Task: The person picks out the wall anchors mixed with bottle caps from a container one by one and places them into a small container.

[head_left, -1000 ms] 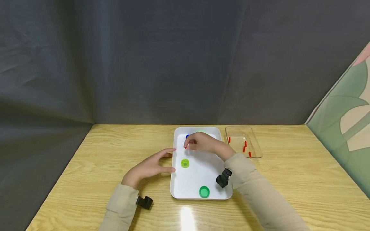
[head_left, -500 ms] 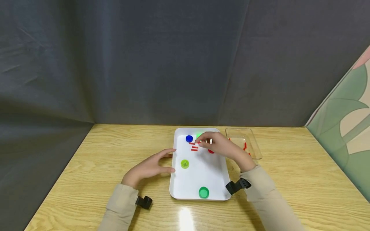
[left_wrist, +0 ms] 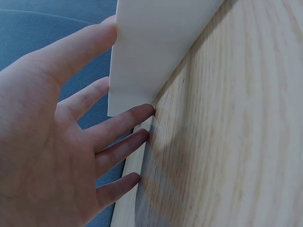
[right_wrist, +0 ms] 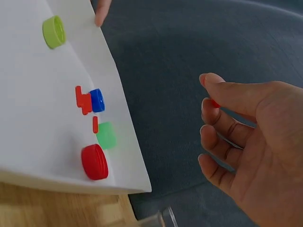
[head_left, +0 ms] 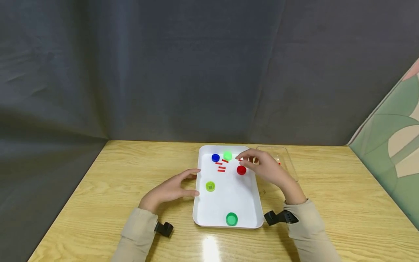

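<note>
In the head view, my left hand [head_left: 171, 189] rests its thumb and forefinger against the left side of the white tray [head_left: 229, 203], fingers spread. Above the tray's far right part, my right hand [head_left: 265, 165] pinches a small red stick [right_wrist: 215, 103] between thumb and forefinger, mostly hidden by them. Several red sticks [head_left: 222, 167] lie in the far part of the tray. Near them are a blue cap [head_left: 215, 157], a light green cap [head_left: 227, 155] and a red cap [head_left: 241, 170]. A yellow-green cap [head_left: 210, 186] and a green cap [head_left: 231, 219] lie nearer.
Right of the tray stands a clear shallow box [head_left: 289, 163], partly behind my right hand, with something red inside. Wooden tabletop [head_left: 98, 189] surrounds both. A dark curtain [head_left: 196, 72] hangs along the back, and a patterned cloth [head_left: 392, 145] is at the right.
My right hand has moved right from the red sticks toward the clear box, past the red cap, uncovering the caps and sticks. My left hand has stayed at the tray's edge.
</note>
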